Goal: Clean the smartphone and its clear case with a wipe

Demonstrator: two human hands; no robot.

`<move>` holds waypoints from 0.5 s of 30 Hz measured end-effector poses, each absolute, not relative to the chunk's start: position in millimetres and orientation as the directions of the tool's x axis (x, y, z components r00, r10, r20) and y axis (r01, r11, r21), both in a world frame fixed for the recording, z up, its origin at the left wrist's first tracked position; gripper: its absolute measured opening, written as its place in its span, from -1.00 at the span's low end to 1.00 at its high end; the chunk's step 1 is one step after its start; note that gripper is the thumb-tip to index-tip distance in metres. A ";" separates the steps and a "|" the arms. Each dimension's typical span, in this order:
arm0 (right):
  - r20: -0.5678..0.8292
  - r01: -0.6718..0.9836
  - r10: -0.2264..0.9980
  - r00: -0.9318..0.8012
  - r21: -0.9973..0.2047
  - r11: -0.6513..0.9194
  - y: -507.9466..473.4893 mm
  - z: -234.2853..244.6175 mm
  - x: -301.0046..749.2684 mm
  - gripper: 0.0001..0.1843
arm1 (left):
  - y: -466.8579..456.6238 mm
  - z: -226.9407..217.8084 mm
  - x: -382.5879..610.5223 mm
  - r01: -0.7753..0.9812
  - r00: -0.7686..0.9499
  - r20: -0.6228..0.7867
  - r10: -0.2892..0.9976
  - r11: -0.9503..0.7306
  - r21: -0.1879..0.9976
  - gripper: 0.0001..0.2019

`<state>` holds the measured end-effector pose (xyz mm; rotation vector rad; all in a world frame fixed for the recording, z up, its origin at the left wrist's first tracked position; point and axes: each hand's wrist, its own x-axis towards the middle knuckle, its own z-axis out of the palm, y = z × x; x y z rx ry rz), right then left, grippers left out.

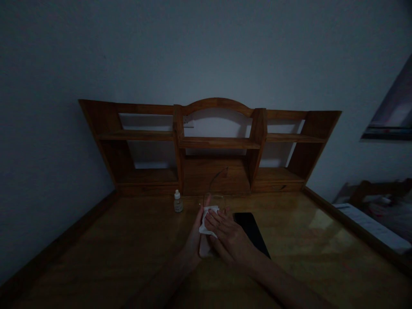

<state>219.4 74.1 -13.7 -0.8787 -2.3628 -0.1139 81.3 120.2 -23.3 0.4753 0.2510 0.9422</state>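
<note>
My left hand (196, 234) and my right hand (227, 231) meet near the middle of the wooden desk (106, 257). A crumpled white tissue (207, 219) lies between them, with my right fingers pressed on it. My left hand seems to hold thin-rimmed eyeglasses (215, 201), whose dark temple arm rises towards the shelf unit; the dim light makes the grip hard to see. A pale flat rectangular object (204, 248) sits under my left hand. Just past my right hand lies a black phone or tablet (251, 231).
A small white-capped dropper bottle (178, 201) stands on the desk, left of my hands. A wooden shelf unit (219, 146) runs along the desk's back edge against the wall. A raised wooden rim (350, 227) edges the desk, with a bed (376, 214) beyond it at right.
</note>
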 end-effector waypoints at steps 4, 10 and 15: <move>0.517 0.535 0.560 -0.647 -0.216 0.817 64.5 -3.5 216.3 -0.44 | 115.2 -14.6 73.3 -0.735 0.511 0.000 0.860 0.437 0.518 -0.38; 0.490 0.411 0.520 -0.700 -0.318 0.854 60.9 2.4 222.3 -0.53 | 117.0 -16.8 62.9 -0.702 0.525 -0.039 0.850 0.458 0.546 -0.34; 0.605 0.500 0.546 -0.580 -0.265 0.824 73.2 -9.2 234.3 -0.54 | 117.1 -20.4 69.5 -0.709 0.543 -0.055 0.838 0.493 0.505 -0.41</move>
